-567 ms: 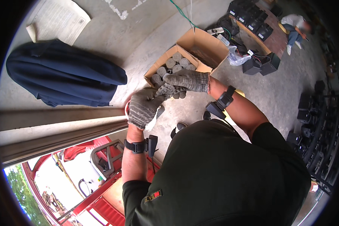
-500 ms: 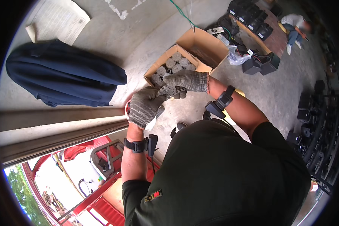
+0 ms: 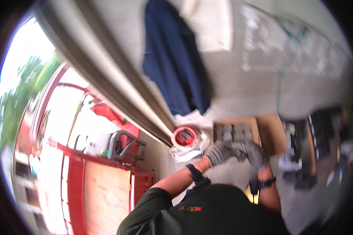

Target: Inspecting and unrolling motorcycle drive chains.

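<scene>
Both my hands wear grey striped knit gloves and meet in front of my chest. My left hand (image 3: 220, 153) reaches in from the left, its fingers running toward the right one. My right hand (image 3: 257, 156) is bent inward against it. Motion blur smears the fingers, so what lies between them, if anything, does not show. Just beyond the hands stands an open cardboard box (image 3: 256, 131) holding several grey rolled bundles (image 3: 239, 129) in rows. The gloves overlap the box's near edge in the picture.
A second open carton (image 3: 272, 135) adjoins the box. Left of them stands a round red-rimmed container (image 3: 184, 137) with dark contents, beside white cloth (image 3: 188, 153). A dark blue jacket (image 3: 172, 58) hangs on the wall. Blurred black equipment (image 3: 321, 129) lies right; a red vehicle (image 3: 76, 184) stands outside.
My view has swung left, so the boxes now appear farther right and the red-rimmed container has come into fuller view. My hands remain together, now straight in front of the box.
</scene>
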### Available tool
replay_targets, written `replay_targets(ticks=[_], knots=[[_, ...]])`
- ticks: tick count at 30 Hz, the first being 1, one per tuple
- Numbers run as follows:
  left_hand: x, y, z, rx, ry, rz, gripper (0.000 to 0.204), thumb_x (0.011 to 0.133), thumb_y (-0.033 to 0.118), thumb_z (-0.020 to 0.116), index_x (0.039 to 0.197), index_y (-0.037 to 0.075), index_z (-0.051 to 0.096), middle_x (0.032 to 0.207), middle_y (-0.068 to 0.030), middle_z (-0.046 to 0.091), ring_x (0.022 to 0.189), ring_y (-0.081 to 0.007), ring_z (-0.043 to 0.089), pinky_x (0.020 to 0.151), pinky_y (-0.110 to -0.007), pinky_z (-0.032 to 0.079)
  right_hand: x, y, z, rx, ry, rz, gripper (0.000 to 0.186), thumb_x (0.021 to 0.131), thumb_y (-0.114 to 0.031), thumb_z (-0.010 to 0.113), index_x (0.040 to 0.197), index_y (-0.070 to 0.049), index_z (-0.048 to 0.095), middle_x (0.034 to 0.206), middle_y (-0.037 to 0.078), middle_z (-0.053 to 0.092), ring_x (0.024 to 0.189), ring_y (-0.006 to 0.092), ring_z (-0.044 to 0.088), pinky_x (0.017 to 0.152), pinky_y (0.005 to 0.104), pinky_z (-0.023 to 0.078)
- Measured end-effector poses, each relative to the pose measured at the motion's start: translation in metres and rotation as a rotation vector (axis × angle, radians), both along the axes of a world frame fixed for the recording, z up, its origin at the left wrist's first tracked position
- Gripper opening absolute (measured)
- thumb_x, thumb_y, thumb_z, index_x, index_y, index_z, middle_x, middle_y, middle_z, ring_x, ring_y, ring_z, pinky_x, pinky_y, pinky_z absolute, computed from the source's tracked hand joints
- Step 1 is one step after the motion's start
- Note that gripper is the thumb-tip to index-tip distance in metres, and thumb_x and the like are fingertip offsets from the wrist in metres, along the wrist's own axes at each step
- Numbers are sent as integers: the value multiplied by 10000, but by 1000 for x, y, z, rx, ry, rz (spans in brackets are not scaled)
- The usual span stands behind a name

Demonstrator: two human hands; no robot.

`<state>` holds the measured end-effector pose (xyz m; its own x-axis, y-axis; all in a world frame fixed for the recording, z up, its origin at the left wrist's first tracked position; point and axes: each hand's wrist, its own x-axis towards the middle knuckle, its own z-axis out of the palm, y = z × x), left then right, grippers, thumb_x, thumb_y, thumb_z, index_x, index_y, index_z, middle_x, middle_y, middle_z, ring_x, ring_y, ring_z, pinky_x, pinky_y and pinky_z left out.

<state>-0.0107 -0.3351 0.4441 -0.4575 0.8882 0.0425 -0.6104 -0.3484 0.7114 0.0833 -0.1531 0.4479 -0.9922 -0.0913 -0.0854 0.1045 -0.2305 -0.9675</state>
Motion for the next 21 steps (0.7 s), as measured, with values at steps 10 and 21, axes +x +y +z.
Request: replay_targets(ticks=[10,21], knots=[[1,-39,40,-757,1062,356,310,754,267,781,898,-1,724,797,-206,692,718,-293,677,675,-397,525,-18,-15,-11,-228,-82,48,695,980,-559,479,1331,39,530,1266,128,616,1101,231,632,937,365,530],[-22,-57,7,-696,1144,354,267,735,229,794,912,37,738,816,-196,696,746,-335,684,683,-401,531,-40,-36,-12,-296,-105,102,654,949,-539,563,1267,32,563,1139,122,668,949,228,666,827,367,558]])
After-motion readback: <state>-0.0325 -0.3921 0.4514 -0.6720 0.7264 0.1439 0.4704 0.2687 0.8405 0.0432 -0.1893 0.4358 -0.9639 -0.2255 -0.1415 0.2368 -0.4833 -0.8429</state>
